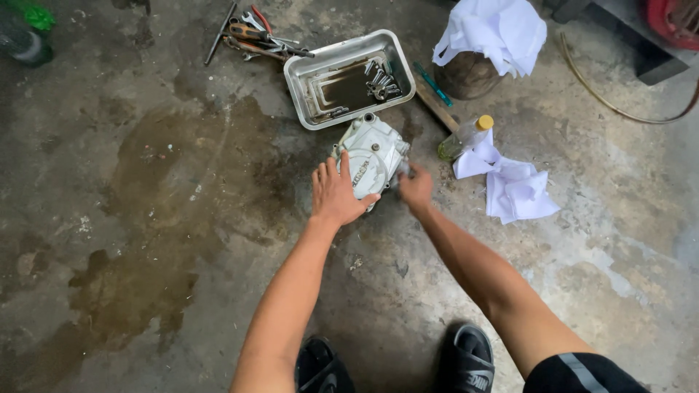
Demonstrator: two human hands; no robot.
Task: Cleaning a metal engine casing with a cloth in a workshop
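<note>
A: The left hand (336,195) is lying open on the engine cover (371,154); the right hand (416,188) is pinching its edge.

B: It's sitting on the oily floor (145,218) (slick), so it could be slipping sideways.

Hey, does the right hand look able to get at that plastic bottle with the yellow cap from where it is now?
Probably yes. The right hand sits at the white engine cover, and the bottle lies just beyond it on bare floor, with only white paper beside it.
</note>
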